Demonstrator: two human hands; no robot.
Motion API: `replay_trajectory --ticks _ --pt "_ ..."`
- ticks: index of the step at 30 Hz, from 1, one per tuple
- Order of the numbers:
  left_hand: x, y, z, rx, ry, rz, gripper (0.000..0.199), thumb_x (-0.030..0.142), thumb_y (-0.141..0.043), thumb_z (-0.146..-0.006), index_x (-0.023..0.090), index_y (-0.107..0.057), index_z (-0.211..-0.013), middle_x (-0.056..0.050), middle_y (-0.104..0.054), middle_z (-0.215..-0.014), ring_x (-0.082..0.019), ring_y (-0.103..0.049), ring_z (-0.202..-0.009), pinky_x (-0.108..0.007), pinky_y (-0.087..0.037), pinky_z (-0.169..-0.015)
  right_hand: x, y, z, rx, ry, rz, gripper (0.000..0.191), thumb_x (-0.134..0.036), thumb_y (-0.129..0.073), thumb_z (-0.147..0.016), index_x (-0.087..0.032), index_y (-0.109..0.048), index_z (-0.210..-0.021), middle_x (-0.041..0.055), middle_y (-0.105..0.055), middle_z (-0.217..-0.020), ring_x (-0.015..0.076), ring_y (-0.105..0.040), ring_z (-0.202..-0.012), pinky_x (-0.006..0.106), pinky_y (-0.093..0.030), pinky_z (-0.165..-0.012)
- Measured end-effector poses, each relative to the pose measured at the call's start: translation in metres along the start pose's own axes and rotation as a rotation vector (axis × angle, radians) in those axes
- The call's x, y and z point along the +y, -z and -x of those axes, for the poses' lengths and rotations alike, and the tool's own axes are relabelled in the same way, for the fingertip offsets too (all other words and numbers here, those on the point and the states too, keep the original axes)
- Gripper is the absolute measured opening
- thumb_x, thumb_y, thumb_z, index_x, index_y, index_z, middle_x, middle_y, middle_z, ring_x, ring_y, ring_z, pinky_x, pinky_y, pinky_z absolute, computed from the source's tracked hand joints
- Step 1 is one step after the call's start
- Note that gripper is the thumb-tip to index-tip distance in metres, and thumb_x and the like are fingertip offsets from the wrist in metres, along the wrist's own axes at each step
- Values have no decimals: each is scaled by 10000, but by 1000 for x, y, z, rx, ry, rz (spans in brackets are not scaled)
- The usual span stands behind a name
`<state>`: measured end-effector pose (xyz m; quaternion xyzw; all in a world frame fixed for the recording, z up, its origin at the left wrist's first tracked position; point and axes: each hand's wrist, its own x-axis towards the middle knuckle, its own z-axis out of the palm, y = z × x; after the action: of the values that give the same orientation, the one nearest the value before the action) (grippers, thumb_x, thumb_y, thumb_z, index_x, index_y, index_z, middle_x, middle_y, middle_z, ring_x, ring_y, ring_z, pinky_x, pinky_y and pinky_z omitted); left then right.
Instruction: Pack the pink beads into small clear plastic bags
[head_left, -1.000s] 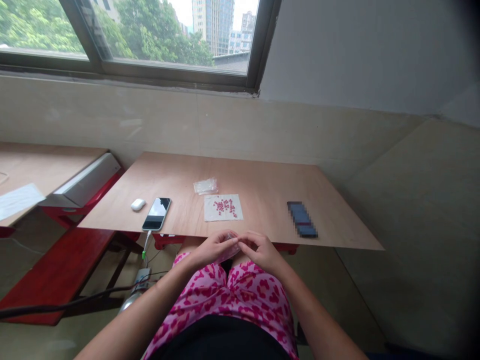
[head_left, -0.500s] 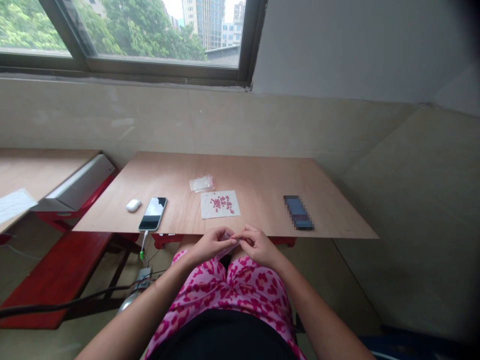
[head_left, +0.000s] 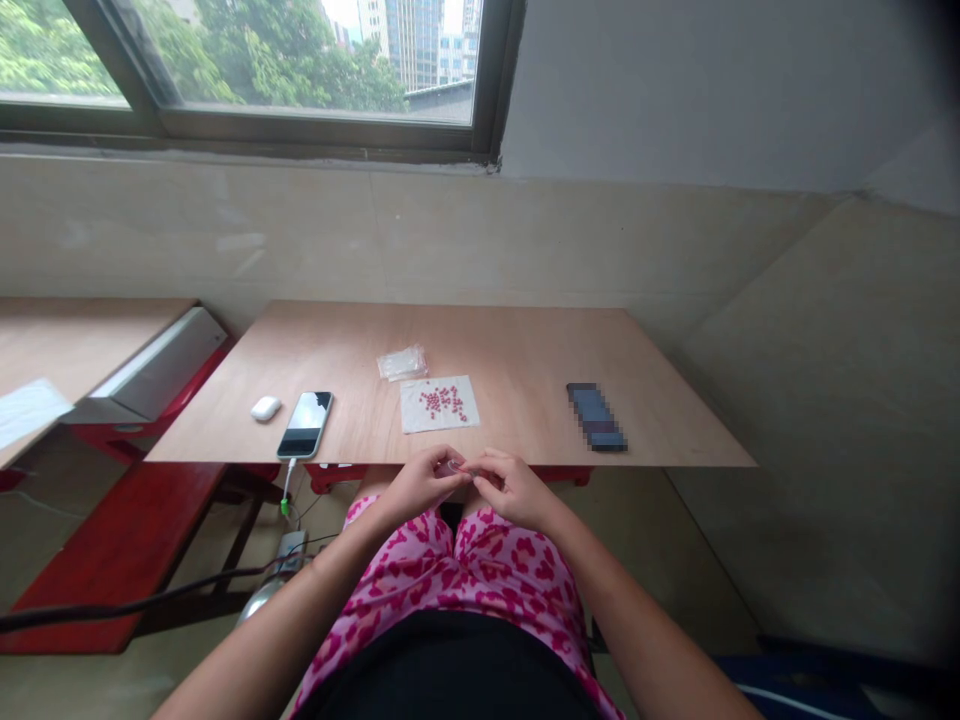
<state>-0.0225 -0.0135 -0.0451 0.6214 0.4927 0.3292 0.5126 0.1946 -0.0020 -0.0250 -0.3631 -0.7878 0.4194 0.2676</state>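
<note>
Just past the table's near edge, above my lap, my left hand (head_left: 422,486) and my right hand (head_left: 514,490) meet at the fingertips. Between the left thumb and fingers is a small piece of clear plastic (head_left: 452,466), mostly covered by the hand. My right hand is closed in a pinch against it; whatever its fingertips hold is too small to name. Beyond the hands, a white cloth (head_left: 414,418) lies flat with many small pinkish-red beads (head_left: 444,402) scattered on it. Clear plastic packets (head_left: 403,363) touch or nearly touch its far left edge.
On the wooden table (head_left: 517,345), a phone (head_left: 305,425) with a charging cable (head_left: 287,485) and a white earphone case (head_left: 265,408) lie to the left. A dark, pixelated phone (head_left: 598,417) is at right. A red bench (head_left: 112,560) stands lower left.
The clear plastic that hung below my left hand is now less visible. Both hands stay together with small finger movements, and the view has shifted slightly.
</note>
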Motion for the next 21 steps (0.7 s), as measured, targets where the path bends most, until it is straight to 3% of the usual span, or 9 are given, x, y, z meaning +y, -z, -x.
replay_trajectory --ticks 7,12,21 --pt "4 0 1 59 -54 -105 345 501 -739 -866 158 -697 -871 -65 -714 -859 -198 -629 -781 -287 -464 -695 -1 0 0 -11 -7 -2 264 -125 -567 -938 -189 -774 -1090 28 -592 -874 131 -523 -669 250 -403 -607" --pt "2 0 0 72 -112 -102 252 409 -740 -877 170 -707 -951 -70 -727 -939 -214 -660 -864 -301 -493 -759 0 -2 0 1 -2 -6 307 -134 -566 -945 -202 -769 -1165 27 -593 -871 130 -523 -666 250 -406 -608" --pt "-5 0 -1 114 -160 -112 252 422 -722 -897 172 -695 -868 -63 -715 -874 -201 -647 -819 -290 -491 -725 -1 -2 0 0 20 -12 298 -107 -569 -931 -195 -770 -1132 22 -598 -860 131 -519 -673 249 -407 -618"
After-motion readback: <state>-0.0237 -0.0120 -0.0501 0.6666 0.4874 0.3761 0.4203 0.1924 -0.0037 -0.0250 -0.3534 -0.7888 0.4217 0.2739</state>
